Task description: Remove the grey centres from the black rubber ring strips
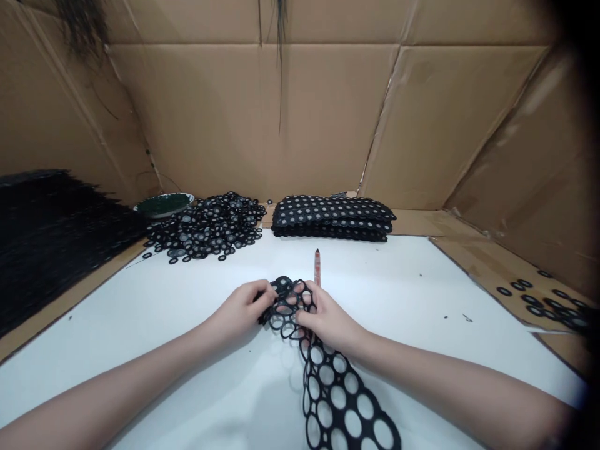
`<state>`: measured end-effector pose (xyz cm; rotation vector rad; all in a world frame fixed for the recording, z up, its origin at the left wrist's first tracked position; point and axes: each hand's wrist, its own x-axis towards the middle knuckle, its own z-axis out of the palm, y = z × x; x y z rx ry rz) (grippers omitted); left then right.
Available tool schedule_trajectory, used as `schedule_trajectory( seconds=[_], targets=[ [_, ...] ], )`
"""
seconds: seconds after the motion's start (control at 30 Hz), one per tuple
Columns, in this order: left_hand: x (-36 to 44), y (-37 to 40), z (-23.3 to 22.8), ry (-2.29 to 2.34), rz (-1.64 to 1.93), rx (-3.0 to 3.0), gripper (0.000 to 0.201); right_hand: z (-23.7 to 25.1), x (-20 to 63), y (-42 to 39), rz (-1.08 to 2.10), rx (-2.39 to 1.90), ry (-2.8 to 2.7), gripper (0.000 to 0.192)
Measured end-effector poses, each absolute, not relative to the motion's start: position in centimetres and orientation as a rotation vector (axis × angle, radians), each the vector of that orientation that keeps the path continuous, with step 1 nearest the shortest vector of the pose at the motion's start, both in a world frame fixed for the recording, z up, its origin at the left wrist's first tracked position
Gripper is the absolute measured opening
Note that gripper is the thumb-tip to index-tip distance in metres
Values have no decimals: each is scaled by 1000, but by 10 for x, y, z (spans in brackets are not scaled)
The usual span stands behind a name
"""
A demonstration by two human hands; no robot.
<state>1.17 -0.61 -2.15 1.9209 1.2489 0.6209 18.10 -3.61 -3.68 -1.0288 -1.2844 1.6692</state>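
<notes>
A limp black sheet (pixel 345 410) full of round holes hangs from my two hands and trails toward me over the white table. My left hand (pixel 253 307) is closed in a pinch on the bunched far end of this sheet. Beside it, my right hand (pixel 330 319) grips the sheet between thumb and fingers, with some fingers showing through the holes. Small black ring-shaped pieces (pixel 282 282) show at the gathered end between the hands. Just beyond my right hand lies a reddish pen-like tool (pixel 317 269) with a dark pointed tip.
A heap of black rings (pixel 220 228) lies at the back left, near a dish (pixel 164 205) with a dark green inside. Stacked holed black sheets (pixel 332 219) are at the back. Dark bristly material (pixel 56 250) fills the left side. Loose rings (pixel 534 300) lie right; cardboard walls (pixel 328 119) surround the table.
</notes>
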Motion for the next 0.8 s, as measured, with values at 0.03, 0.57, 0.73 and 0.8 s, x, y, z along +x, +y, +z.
schedule_trajectory(
  seconds=[0.03,0.57,0.73,0.8],
  targets=[
    [10,-3,-21,1296,675,1906,26,-36,182,-36,1677,-1062,-1279,24],
    [9,-28,-24,1439,508,2491,23,-38,187,-31,1734,-1080,-1062,21],
    [14,-32,-21,1360,386,2402,23,-36,188,-33,1759,-1018,-1078,19],
    [16,-32,-15,1331,373,2325,21,-37,189,-33,1768,-1004,-1086,21]
  ],
)
